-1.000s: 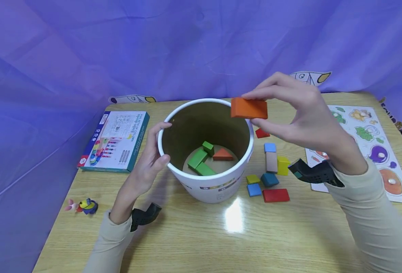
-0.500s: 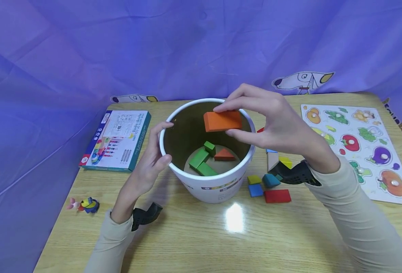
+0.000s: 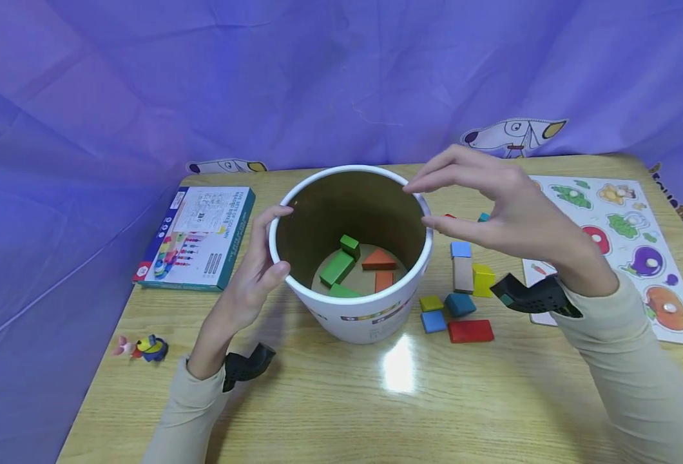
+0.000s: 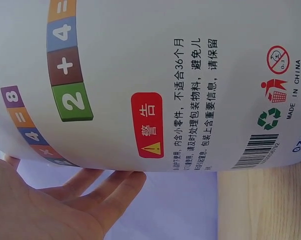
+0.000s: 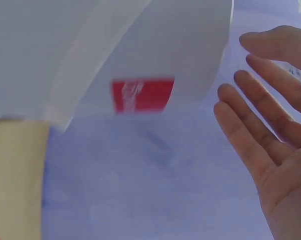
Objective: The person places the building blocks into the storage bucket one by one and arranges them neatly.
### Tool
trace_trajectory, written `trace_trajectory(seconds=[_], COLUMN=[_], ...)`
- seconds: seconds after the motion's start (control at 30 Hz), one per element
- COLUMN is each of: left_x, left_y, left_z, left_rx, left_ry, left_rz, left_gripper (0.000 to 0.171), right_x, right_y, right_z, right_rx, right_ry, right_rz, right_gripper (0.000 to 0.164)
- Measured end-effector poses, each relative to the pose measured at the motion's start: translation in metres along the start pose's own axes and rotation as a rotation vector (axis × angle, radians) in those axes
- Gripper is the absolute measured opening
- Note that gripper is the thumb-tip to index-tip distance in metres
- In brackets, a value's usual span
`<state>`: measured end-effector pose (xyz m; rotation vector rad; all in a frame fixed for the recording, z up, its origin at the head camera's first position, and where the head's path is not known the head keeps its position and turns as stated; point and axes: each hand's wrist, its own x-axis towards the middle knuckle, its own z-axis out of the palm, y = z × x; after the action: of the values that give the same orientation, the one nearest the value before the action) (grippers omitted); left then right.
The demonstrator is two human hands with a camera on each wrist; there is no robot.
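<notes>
A tall white bucket (image 3: 370, 322) stands on the table in the head view. Its left rim is held by my left hand (image 3: 251, 283), thumb and a fingertip hooked over the edge; the left wrist view has this hand (image 4: 65, 205) against the printed wall. At the bottom lie green blocks (image 3: 337, 267), a red-orange triangular block (image 3: 379, 260) and an orange block (image 3: 384, 281), partly hidden by the front rim. Over the right rim hovers my right hand (image 3: 512, 206), thumb and fingers spread apart with nothing between them. The right wrist view shows that hand (image 5: 275, 115) beside the bucket.
Right of the bucket lie several loose blocks, among them a red block (image 3: 471, 330) and a yellow block (image 3: 483, 280). A vegetable puzzle board (image 3: 625, 225) is farther right. On the left are a flat toy box (image 3: 202, 238) and small figurines (image 3: 150, 348).
My right hand carried the orange block left over the bucket, let it drop in, then drew back right. The block now lies at the bottom. My left hand has stayed on the rim.
</notes>
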<state>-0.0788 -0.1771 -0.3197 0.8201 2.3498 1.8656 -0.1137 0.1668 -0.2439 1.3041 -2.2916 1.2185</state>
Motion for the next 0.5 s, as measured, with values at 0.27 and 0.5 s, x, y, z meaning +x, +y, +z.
trace_trajectory(seconds=[0.27,0.5], left_x=[0.0,0.0], left_y=[-0.001,-0.001], left_z=[-0.001,-0.001], left_rx=[-0.01,-0.002], left_ry=[0.001,-0.002], left_rz=[0.003,0.006], left_gripper=[0.068,0.066], right_x=[-0.066,-0.123], right_y=[0.041,0.069], right_z=[0.002,0.033], right_rx=[0.026,0.044], right_ry=[-0.107,-0.301], right_rz=[0.103,0.252], right_gripper=[0.056,0.046])
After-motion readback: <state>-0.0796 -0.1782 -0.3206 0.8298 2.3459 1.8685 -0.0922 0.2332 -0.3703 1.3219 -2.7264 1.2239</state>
